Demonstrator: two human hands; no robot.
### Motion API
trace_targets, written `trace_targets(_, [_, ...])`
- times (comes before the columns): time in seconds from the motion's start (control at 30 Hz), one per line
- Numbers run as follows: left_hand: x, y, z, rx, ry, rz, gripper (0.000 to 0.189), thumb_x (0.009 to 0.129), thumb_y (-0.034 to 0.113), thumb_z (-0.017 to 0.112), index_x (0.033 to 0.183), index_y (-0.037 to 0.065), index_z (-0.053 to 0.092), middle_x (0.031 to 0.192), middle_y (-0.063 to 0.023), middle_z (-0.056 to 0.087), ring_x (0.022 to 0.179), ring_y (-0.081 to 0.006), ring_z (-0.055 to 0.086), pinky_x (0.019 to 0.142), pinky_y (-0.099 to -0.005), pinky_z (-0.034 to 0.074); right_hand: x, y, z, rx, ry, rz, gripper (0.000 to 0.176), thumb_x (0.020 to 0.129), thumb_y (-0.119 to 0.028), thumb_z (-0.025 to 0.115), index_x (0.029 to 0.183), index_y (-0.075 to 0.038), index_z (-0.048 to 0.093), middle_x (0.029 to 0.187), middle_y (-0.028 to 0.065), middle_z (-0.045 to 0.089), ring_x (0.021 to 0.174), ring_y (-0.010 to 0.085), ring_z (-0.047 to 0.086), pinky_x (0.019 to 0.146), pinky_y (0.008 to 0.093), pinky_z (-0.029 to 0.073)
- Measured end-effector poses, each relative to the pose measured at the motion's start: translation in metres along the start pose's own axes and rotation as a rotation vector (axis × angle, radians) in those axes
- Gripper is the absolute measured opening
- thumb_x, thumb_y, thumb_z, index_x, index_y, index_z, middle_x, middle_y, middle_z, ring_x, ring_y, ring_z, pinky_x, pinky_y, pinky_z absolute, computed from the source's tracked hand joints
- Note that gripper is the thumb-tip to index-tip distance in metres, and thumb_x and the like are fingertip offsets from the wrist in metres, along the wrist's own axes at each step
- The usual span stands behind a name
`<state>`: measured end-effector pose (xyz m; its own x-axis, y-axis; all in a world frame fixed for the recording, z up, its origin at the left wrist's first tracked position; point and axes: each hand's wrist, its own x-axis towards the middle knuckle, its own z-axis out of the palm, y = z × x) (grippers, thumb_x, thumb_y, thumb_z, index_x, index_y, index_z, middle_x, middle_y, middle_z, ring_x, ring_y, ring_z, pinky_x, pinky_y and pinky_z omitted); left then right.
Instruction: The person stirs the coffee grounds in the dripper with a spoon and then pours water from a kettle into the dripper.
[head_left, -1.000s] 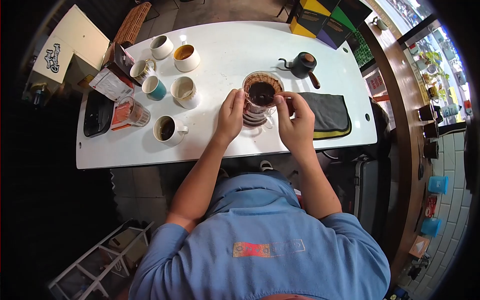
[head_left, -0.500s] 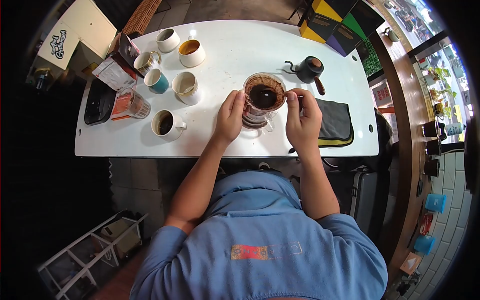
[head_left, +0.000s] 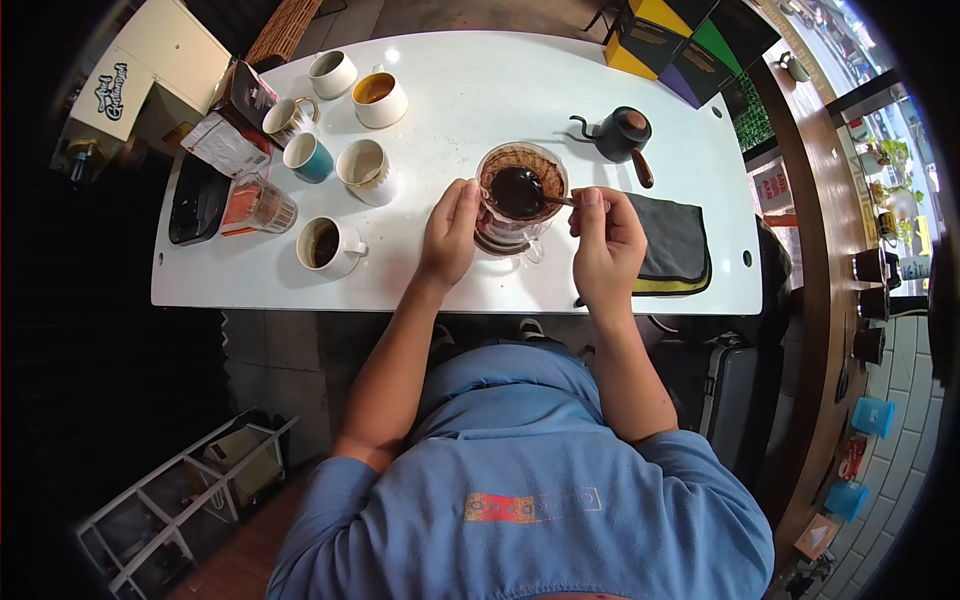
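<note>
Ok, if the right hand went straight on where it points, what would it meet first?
Probably the rim of the coffee dripper; the right hand holds a spoon into it. Depth unclear.

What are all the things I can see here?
table: 1, white, under everything
dripper: 1, clear, dark coffee inside, table middle
spoon: 1, silvery, tip in dripper
kettle: 1, black, beyond dripper, right
cloth: 1, grey, yellow edge, right of dripper
cups: 6, five pale, one teal, table left
jar: 1, clear, left edge
tray: 1, black, left edge
packets: 2, white and brown, far left
boxes: several, yellow, green, purple, far corner
left hand: 1, against dripper's side
right hand: 1, pinching spoon
</note>
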<state>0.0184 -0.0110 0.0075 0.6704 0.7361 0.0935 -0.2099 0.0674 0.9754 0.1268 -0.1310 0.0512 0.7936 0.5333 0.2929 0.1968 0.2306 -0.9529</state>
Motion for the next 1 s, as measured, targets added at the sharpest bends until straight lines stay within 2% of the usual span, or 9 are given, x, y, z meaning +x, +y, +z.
trace_targets(0.27, [0.0, 0.0, -0.001, 0.01, -0.013, 0.022, 0.031, 0.099, 0.025, 0.032, 0.083, 0.004, 0.049, 0.071, 0.001, 0.046, 0.066, -0.006, 0.042, 0.062, -0.0208, 0.037, -0.003, -0.021, -0.013, -0.124, -0.127, -0.266, 0.006, 0.084, -0.004, 0.059, 0.083, 0.001, 0.062, 0.073, 0.0067, 0.062, 0.061, 0.0115, 0.054, 0.055, 0.0214, 0.041])
trace_targets(0.33, [-0.001, 0.001, 0.001, -0.001, -0.007, 0.015, 0.031, 0.099, 0.025, 0.032, 0.083, 0.005, 0.049, 0.072, 0.0008, 0.046, 0.067, -0.0061, 0.043, 0.062, -0.0208, 0.037, -0.002, -0.025, -0.015, -0.265, -0.207, -0.401, 0.003, 0.081, -0.002, 0.061, 0.083, 0.0, 0.063, 0.074, 0.0085, 0.062, 0.06, 0.0139, 0.054, 0.055, 0.022, 0.041])
trace_targets(0.63, [-0.001, -0.003, -0.001, -0.02, -0.012, 0.0, 0.03, 0.098, 0.025, 0.032, 0.084, 0.005, 0.049, 0.072, 0.001, 0.046, 0.067, -0.0063, 0.043, 0.063, -0.0207, 0.038, 0.005, -0.018, -0.011, -0.388, -0.234, -0.33, 0.003, 0.08, -0.002, 0.062, 0.082, 0.0, 0.062, 0.069, 0.0086, 0.059, 0.056, 0.0144, 0.053, 0.052, 0.0242, 0.041])
trace_targets(0.8, [-0.001, 0.001, 0.0, 0.008, 0.004, 0.001, 0.029, 0.098, 0.025, 0.033, 0.084, 0.005, 0.049, 0.072, 0.0009, 0.046, 0.066, -0.0063, 0.043, 0.063, -0.0206, 0.038, 0.013, -0.018, -0.014, -0.262, -0.167, -0.371, 0.005, 0.082, -0.003, 0.06, 0.083, 0.001, 0.062, 0.069, 0.0082, 0.059, 0.057, 0.0149, 0.052, 0.052, 0.0235, 0.039])
trace_targets(1.0, [0.0, 0.0, 0.001, -0.017, 0.007, -0.027, 0.03, 0.098, 0.025, 0.033, 0.083, 0.005, 0.049, 0.071, 0.0011, 0.047, 0.065, -0.0059, 0.043, 0.062, -0.0205, 0.038, 0.023, -0.026, -0.011, -0.397, -0.262, -0.395, 0.005, 0.082, -0.004, 0.061, 0.084, 0.001, 0.062, 0.071, 0.009, 0.059, 0.058, 0.0151, 0.055, 0.054, 0.0251, 0.043])
